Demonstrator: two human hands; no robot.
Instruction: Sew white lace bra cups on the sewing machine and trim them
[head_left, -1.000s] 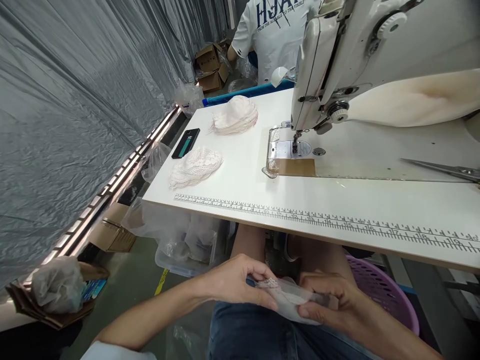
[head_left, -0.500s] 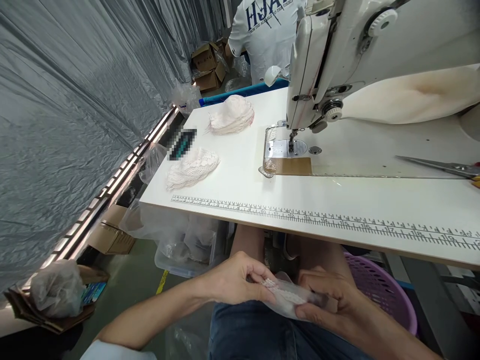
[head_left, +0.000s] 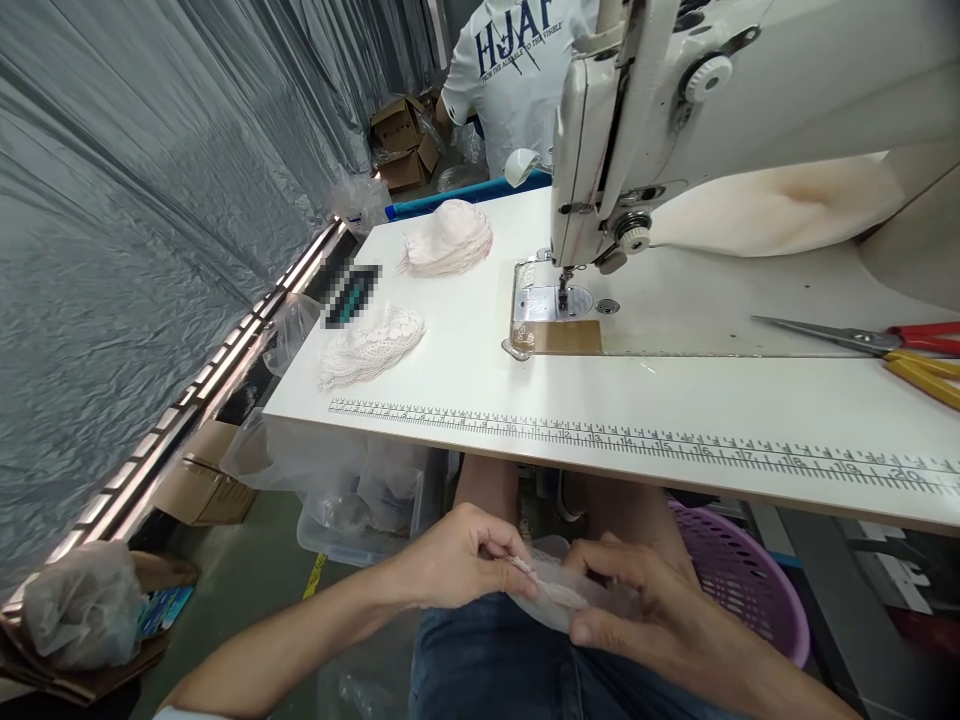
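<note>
Fingers of the left hand [head_left: 461, 560] first, thumb and forefinger clamped on the left end of the sheer lace piece [head_left: 556, 592]! It runs rightward from that pinch, long axis lying sideways and dipping slightly, bridging the gap between the hands. And across to the right hand [head_left: 637, 605], fingers closed on the other end, thumb below, so neither hand is nearer: both touch. Beyond those right fingers, the purple basket [head_left: 750, 580].

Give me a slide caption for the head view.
Left hand and right hand hold a lacy, translucent white piece in front of a ruler-marked table bearing a sewing machine.
</note>
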